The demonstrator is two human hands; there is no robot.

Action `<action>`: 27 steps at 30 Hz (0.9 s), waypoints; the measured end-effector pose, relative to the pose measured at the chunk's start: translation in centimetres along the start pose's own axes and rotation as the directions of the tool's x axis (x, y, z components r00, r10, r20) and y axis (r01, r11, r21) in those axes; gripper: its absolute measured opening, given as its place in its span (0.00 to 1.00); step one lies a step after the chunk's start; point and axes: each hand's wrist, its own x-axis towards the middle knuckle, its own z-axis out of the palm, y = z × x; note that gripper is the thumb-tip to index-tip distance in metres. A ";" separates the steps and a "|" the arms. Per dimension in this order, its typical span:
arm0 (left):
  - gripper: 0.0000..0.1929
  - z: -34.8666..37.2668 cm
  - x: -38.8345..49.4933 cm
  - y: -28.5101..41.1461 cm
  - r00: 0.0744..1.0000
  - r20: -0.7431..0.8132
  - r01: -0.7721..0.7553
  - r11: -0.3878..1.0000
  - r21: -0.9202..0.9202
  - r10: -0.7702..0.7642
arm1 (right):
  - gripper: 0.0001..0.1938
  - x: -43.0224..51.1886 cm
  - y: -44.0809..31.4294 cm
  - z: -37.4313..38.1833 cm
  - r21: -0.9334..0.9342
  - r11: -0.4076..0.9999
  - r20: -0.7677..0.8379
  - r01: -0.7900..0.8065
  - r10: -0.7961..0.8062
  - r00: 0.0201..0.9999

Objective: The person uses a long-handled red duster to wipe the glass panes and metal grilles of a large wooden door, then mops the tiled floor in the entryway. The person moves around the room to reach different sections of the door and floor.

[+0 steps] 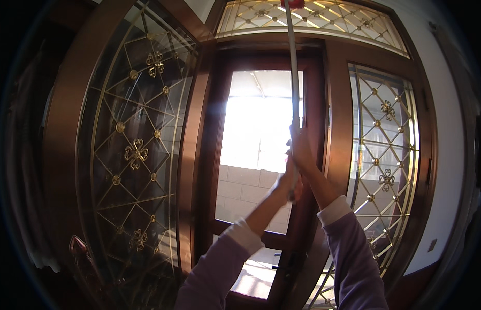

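Both my hands grip a long pale pole that stands nearly upright before me. My right hand is wrapped around it higher up, and my left hand holds it lower, near its bottom end. At the pole's top, a red head is partly cut off by the picture's upper edge. It appears in front of the arched transom window, which has gold-coloured lattice; whether it touches the glass I cannot tell. The fingers are partly blurred against the bright light.
At left, a copper-brown door leaf with latticed glass stands swung inward. Ahead is a dark red glazed door with a black handle. A latticed side panel and white wall with a switch plate are at right.
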 end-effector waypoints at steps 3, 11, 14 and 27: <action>0.38 1.8 -4.3 -6.2 0.996 -0.073 0.044 0.999 -0.004 -0.044 | 0.18 -0.9 -0.7 -1.3 -0.146 0.982 -0.023 0.120 -0.124 0.992; 0.36 -1.2 -11.0 -9.8 0.995 -0.081 0.043 0.983 -0.179 -0.058 | 0.18 -5.0 -0.3 2.3 -0.277 0.961 0.092 0.024 0.002 0.996; 0.37 -2.8 -11.9 -9.2 0.990 -0.130 0.031 0.987 -0.156 -0.052 | 0.18 -5.3 -0.3 5.1 -0.291 0.957 0.141 -0.019 0.062 0.988; 0.37 -7.0 -12.3 -1.6 0.983 -0.121 0.097 0.952 -0.290 -0.137 | 0.19 1.4 2.6 13.9 -0.225 0.838 0.336 0.496 -0.411 0.847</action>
